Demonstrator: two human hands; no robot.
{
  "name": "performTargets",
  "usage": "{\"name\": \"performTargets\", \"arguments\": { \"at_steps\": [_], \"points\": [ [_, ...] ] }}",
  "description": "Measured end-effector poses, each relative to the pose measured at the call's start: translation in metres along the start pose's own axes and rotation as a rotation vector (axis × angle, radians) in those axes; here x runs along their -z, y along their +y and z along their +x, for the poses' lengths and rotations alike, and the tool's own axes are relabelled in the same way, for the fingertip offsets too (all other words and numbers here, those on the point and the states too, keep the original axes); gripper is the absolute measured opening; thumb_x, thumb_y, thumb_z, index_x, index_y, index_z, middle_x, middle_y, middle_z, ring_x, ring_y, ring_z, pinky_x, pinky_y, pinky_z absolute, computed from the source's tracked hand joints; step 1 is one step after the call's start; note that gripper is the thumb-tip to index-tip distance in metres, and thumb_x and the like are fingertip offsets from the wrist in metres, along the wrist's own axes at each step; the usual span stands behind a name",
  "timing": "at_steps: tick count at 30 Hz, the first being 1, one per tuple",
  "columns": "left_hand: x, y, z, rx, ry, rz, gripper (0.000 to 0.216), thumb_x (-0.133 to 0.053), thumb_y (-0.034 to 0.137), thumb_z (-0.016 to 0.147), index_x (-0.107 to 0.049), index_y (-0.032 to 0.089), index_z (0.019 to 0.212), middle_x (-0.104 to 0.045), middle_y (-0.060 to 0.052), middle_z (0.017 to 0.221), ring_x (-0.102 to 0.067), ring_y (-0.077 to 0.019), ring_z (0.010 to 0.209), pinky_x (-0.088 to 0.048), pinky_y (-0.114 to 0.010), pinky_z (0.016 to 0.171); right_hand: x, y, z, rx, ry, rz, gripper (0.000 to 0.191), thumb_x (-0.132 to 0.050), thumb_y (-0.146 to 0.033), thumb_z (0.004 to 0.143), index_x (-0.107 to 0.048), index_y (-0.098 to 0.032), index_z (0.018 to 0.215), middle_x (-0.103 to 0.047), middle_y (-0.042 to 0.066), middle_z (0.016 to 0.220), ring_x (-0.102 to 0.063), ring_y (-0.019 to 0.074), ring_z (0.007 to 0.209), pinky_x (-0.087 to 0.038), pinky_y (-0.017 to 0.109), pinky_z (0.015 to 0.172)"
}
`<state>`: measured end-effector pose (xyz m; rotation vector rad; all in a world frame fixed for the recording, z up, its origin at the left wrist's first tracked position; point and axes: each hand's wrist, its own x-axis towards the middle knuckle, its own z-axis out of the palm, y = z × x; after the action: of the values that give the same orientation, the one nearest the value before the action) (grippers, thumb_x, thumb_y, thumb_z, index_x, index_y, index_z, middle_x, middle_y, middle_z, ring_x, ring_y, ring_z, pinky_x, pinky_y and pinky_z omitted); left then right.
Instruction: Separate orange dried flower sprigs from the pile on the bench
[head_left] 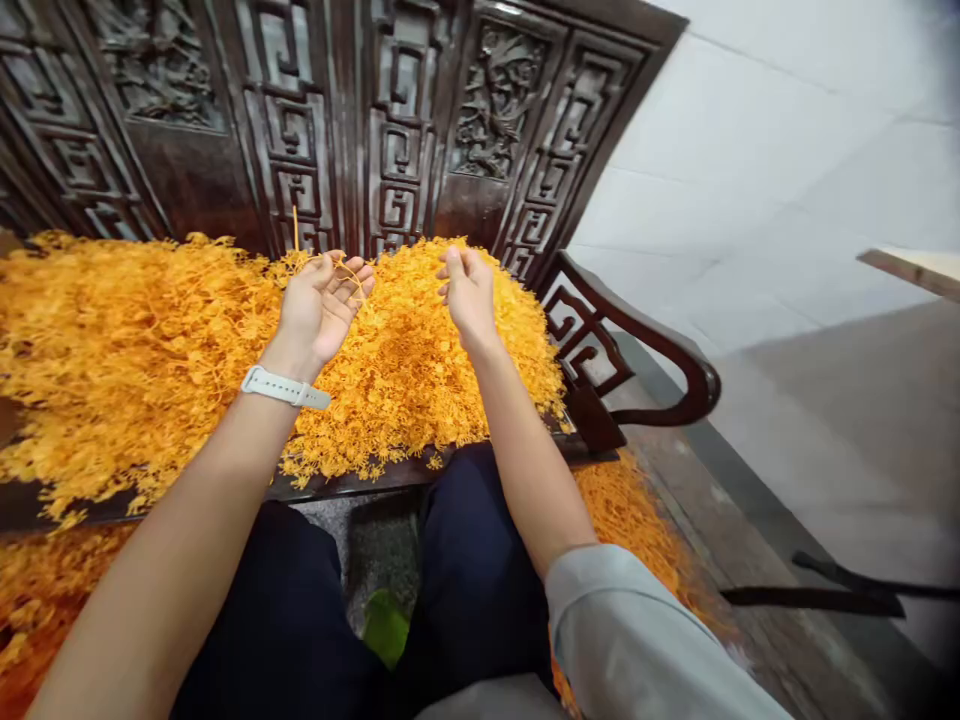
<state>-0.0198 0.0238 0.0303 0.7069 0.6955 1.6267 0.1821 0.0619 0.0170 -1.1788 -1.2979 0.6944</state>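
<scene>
My left hand (322,305), palm turned up and a pale watch strap at its wrist, has its thumb pinched on a thin orange branched plastic sprig (352,275). Its other fingers are loosely curled. A straight orange stem (295,230) sticks up just behind this hand. To the right, my right hand (471,290) is over the heap with thumb and fingers drawn together; I cannot make out anything between them. Beneath both hands, a large heap of similar orange sprigs (405,370) covers the seat of a dark wooden bench (352,488).
The bench has a carved back (405,120) behind the heap and a curved armrest (675,370) at right. More orange sprigs (637,530) lie on the floor beside and below it. A green object (386,625) is between my legs. A white wall (750,180) stands at right.
</scene>
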Motion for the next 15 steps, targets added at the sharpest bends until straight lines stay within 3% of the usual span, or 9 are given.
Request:
{"name": "performTargets", "arguments": {
  "at_steps": [2,4,6,10,15],
  "points": [
    [-0.016,-0.006,-0.007,-0.018,-0.073,-0.015,0.014,-0.077,0.030,0.092,-0.064,0.024,0.089,-0.076,-0.005,0.095,-0.076,-0.0200,0.101,-0.061,-0.035,0.097,0.005,-0.013,-0.026,-0.065,-0.084,0.121,0.056,-0.044,-0.075,0.099,-0.061,-0.021,0.097,-0.064,0.002,0.077,-0.056,0.0110,0.060,-0.045,0.023,0.056],
    [-0.029,-0.013,-0.015,-0.028,-0.134,-0.030,0.012,-0.076,0.023,0.092,-0.064,0.023,0.090,-0.077,-0.004,0.096,-0.077,-0.0180,0.099,-0.060,-0.034,0.099,0.007,-0.022,-0.057,-0.164,-0.221,0.257,0.059,-0.047,-0.079,0.096,-0.061,-0.022,0.095,-0.063,0.000,0.070,-0.055,0.0110,0.054,-0.043,0.023,0.050],
    [-0.040,-0.020,-0.023,-0.009,-0.159,-0.023,0.011,-0.074,0.016,0.091,-0.064,0.021,0.090,-0.076,-0.004,0.093,-0.077,-0.0161,0.094,-0.060,-0.033,0.098,0.006,-0.022,-0.083,-0.211,-0.329,0.367,0.050,-0.058,-0.072,0.094,-0.061,-0.022,0.093,-0.064,0.000,0.070,-0.057,0.0108,0.055,-0.045,0.023,0.052],
    [-0.047,-0.028,-0.028,0.026,-0.082,0.042,0.017,-0.072,0.009,0.089,-0.061,0.021,0.086,-0.071,0.001,0.077,-0.072,-0.0115,0.077,-0.061,-0.028,0.088,0.006,-0.016,-0.123,-0.213,-0.376,0.432,0.037,-0.067,-0.053,0.094,-0.055,-0.022,0.079,-0.057,-0.005,0.064,-0.049,0.0085,0.052,-0.041,0.023,0.053],
    [-0.036,-0.026,-0.010,0.004,0.026,0.052,0.026,-0.076,0.005,0.085,-0.057,0.021,0.076,-0.063,0.006,0.068,-0.067,-0.0070,0.069,-0.058,-0.021,0.080,0.025,-0.033,-0.172,-0.188,-0.852,0.460,0.040,-0.064,-0.058,0.097,-0.056,-0.023,0.079,-0.053,-0.004,0.066,-0.046,0.0114,0.057,-0.039,0.028,0.058]
  ]
}}
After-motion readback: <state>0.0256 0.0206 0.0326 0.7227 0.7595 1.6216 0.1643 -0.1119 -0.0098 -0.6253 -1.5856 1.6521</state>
